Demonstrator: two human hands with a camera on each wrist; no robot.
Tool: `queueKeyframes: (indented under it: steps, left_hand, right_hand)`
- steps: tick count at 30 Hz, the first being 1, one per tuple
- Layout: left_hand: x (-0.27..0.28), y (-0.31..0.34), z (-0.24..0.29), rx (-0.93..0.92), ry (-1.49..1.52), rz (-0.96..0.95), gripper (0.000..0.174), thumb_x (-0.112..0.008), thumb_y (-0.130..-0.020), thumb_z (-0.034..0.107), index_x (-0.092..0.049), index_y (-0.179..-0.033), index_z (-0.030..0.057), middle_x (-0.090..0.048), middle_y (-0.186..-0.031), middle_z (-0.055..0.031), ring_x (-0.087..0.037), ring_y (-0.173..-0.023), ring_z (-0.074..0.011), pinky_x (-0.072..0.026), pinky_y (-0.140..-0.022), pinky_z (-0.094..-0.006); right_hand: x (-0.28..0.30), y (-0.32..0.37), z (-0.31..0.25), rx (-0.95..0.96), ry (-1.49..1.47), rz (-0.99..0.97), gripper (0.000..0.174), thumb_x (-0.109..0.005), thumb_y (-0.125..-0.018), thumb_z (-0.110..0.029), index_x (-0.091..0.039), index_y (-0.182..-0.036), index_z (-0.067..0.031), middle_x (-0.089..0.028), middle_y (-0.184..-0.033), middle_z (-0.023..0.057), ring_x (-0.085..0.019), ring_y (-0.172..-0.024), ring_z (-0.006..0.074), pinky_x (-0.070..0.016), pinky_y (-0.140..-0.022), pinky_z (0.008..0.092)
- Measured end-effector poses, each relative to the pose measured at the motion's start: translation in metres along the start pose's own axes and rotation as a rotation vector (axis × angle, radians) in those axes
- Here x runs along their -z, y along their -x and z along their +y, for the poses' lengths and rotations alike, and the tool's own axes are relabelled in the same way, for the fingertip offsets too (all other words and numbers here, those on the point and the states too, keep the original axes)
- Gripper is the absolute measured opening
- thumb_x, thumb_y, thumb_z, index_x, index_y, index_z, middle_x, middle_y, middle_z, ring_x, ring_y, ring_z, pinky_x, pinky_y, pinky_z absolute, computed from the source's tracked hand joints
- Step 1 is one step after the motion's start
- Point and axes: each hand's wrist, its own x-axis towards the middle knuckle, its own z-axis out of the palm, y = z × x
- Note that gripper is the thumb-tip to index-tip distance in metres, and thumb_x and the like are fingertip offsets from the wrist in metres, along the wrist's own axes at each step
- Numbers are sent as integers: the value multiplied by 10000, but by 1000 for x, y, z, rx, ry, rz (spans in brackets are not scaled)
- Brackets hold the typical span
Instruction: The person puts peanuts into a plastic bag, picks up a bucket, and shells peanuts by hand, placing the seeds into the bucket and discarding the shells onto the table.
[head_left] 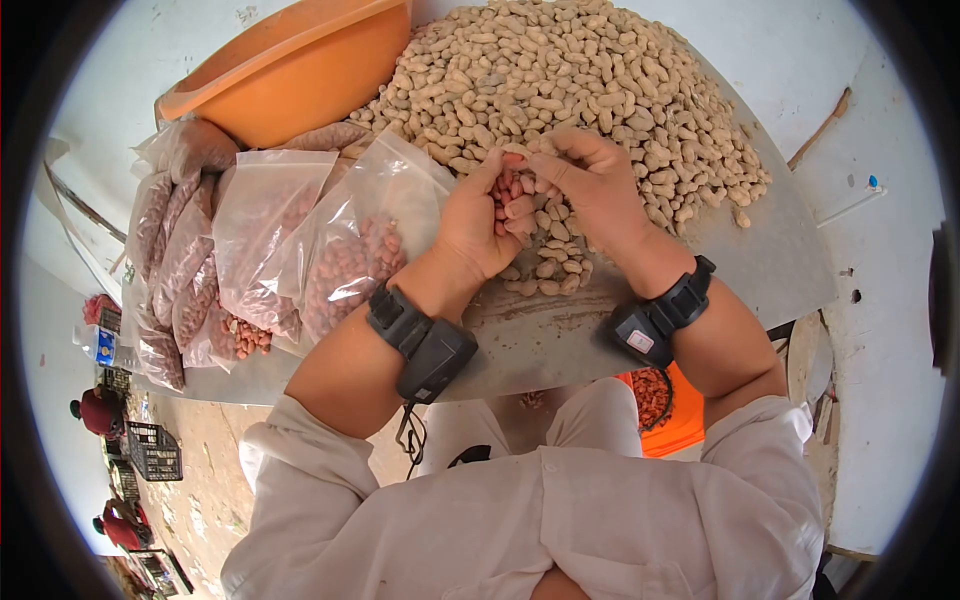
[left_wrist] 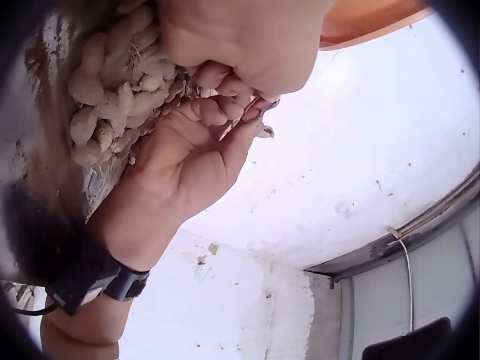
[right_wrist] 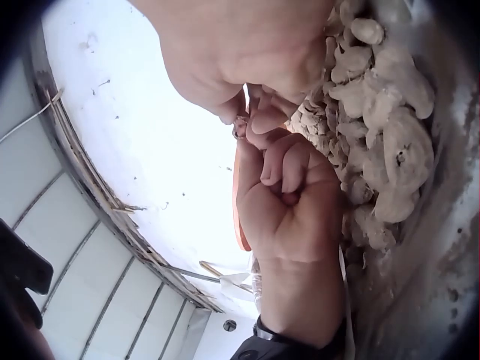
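Observation:
In the head view my left hand point(head_left: 475, 220) has its fingers curled round several red peanut kernels point(head_left: 508, 190). My right hand point(head_left: 605, 195) meets its fingertips, with thumb and finger pinching a peanut point(head_left: 513, 160) that shows red. The left wrist view has a bit of pale shell point(left_wrist: 265, 132) by the touching fingertips of my left hand point(left_wrist: 247, 37) and right hand point(left_wrist: 184, 157). A red kernel point(right_wrist: 289, 199) shows in the curled left hand point(right_wrist: 292, 225) in the right wrist view. Unshelled peanuts point(head_left: 550, 255) lie under the hands on the metal table point(head_left: 540, 345).
A large heap of unshelled peanuts point(head_left: 560, 70) covers the far side. Beyond the left arm are an orange basin point(head_left: 300, 75) and clear bags of red kernels point(head_left: 355, 260). An orange container point(head_left: 685, 410) stands below the table edge. Two people and black crates point(head_left: 155, 452) are at far left.

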Motion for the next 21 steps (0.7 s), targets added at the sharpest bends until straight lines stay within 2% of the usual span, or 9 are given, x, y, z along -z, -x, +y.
queueKeyframes:
  steps: [1,4,7,10,13,16,19,21]
  left_hand:
    - [1,0,0,28,32,6,356,-389,-964,337,-546,-838,43,-510,-699,-24,-371,-477,-68,-290,-396,-174]
    - [6,-2,0,76,102,-20,386,-386,-959,373,-553,-863,39,-508,-695,-29,-369,-478,-71,-287,-392,-178]
    - [6,-2,2,113,170,-72,371,-391,-958,345,-552,-905,15,-503,-702,-37,-374,-494,-75,-274,-396,-175]
    - [7,-3,4,98,187,-37,362,-395,-958,321,-550,-973,-6,-496,-732,-56,-383,-512,-75,-280,-403,-170]
    - [13,-6,7,85,259,-59,363,-400,-958,309,-536,-1045,-16,-487,-801,-84,-402,-549,-83,-306,-415,-170]
    - [13,-4,9,74,327,-42,366,-398,-960,302,-513,-1096,-18,-473,-874,-103,-425,-609,-104,-333,-432,-174]
    - [8,-3,11,80,339,27,362,-415,-954,320,-539,-1070,0,-504,-856,-97,-461,-654,-143,-361,-448,-193]
    - [6,-2,12,84,335,53,363,-421,-952,331,-555,-1051,8,-522,-831,-92,-473,-665,-158,-370,-451,-201]
  right_hand:
    - [0,0,0,66,140,-9,146,-628,-811,-70,-620,-917,31,-613,-722,44,-566,-658,78,-448,-576,216]
    - [1,-1,0,133,228,-50,168,-624,-806,-61,-619,-936,46,-604,-717,40,-559,-668,66,-446,-572,213]
    - [1,0,-8,54,96,-2,143,-625,-804,-56,-621,-916,34,-613,-732,52,-576,-690,87,-451,-579,224]
    - [8,-8,-1,-97,-537,19,144,-619,-813,-75,-611,-926,13,-619,-782,64,-594,-723,124,-475,-613,246]
    - [21,-13,-11,-182,-841,173,153,-605,-835,-109,-594,-944,-3,-613,-816,66,-589,-707,152,-495,-645,261]
    - [28,-18,-23,-161,-950,264,167,-574,-858,-129,-584,-965,-2,-597,-813,56,-582,-693,153,-510,-668,270]
    - [40,-21,-19,-181,-880,380,185,-588,-846,-146,-585,-957,3,-586,-772,43,-582,-687,160,-498,-641,265]
    - [72,-33,1,-188,-703,146,194,-606,-834,-164,-603,-937,0,-590,-770,31,-586,-690,161,-486,-623,256]
